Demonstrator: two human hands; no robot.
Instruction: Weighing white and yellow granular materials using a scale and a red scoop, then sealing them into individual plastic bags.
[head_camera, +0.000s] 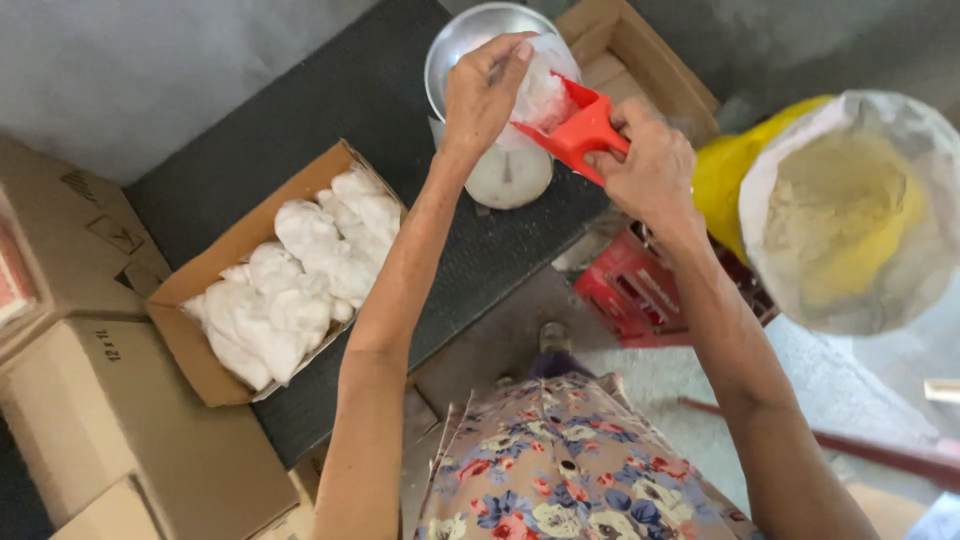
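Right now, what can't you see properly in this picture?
Head view:
- Scale dial: its marks are too small, and the left hand covers part of the metal pan.
- Clear bag: its contents are blurred white.
- Red crate: partly behind the right hand and arm.
- Big sack: cut off at the right edge.

Soft, even daylight fills the view from the head camera, brightest toward two and three o'clock, where the open sack of pale powder looks washed out and slightly blurred. The metal scale bowl at twelve o'clock carries a mild sheen rather than hard glare, and shadows under the forearms are faint and diffuse. The wide lens bends the cardboard boxes toward eight o'clock, and the bagged white lumps lose surface detail to overexposure.
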